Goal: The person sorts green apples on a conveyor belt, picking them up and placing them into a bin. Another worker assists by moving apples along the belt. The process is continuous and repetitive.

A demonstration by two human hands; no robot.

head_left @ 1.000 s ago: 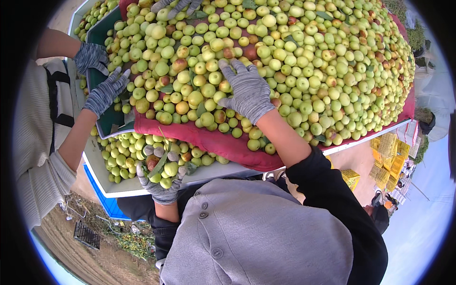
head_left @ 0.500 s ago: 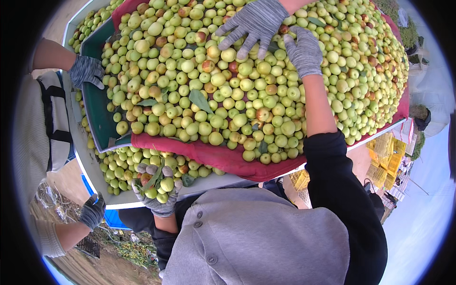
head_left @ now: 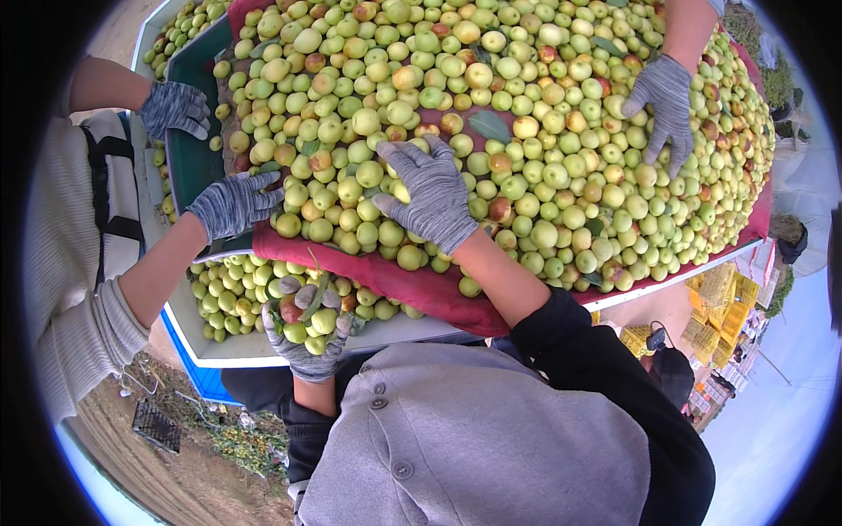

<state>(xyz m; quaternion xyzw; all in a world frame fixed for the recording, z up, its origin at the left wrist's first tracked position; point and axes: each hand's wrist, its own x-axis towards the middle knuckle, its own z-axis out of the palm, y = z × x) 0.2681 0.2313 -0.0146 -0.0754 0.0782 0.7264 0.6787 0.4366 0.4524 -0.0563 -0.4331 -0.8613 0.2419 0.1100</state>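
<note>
My right hand [head_left: 430, 195], in a grey knit glove, lies over the heap of green jujubes [head_left: 561, 167]. Its fingers are apart and touch the fruit, gripping none. Low at the near edge, my left hand [head_left: 314, 361], gloved alike, is palm up with its fingers curled round several jujubes [head_left: 296, 331], one of them reddish-brown, and a narrow green leaf [head_left: 313, 296]. Beneath it, more jujubes [head_left: 230, 298] fill a white-walled trough [head_left: 368, 344]. Along the heap's near side runs a padded red cloth border [head_left: 386, 287]. A broad leaf [head_left: 489, 126] rests just beyond my right fingertips.
At left, a co-worker's two gloved hands [head_left: 232, 206] are at a green chute [head_left: 195, 79] and the fruit's edge. Another person's gloved hand [head_left: 664, 105] reaches in from the far right. Yellow crates [head_left: 721, 307] stand beyond the table at right.
My right hand has moved left and nearer across the jujubes. The far person's hand shifted right. The left co-worker's nearer hand rose from the trough's outer rim onto the fruit. My left hand keeps its hold.
</note>
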